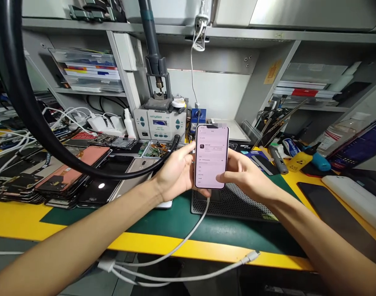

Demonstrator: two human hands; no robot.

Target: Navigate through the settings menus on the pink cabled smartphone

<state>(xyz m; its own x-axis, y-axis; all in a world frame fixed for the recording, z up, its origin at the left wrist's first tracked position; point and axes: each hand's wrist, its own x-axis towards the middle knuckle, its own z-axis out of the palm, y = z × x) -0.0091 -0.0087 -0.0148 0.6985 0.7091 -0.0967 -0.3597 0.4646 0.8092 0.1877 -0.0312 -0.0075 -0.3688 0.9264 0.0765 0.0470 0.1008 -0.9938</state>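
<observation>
Saw a white cable (188,238) draped over the front edge of the bench (206,248) and plugged into the bottom of the phone (211,156). Found the phone held upright between both hands, above a black mesh pad (237,201) near the bench's middle. Noted the left hand (175,172) closed on its left edge, the right hand (245,174) gripping its right edge, thumb on the lit pink screen. Toward the left edge, spotted stacked screens (67,172); at the back edge, a grey station (160,121) just behind the end of a black hose (21,94).
</observation>
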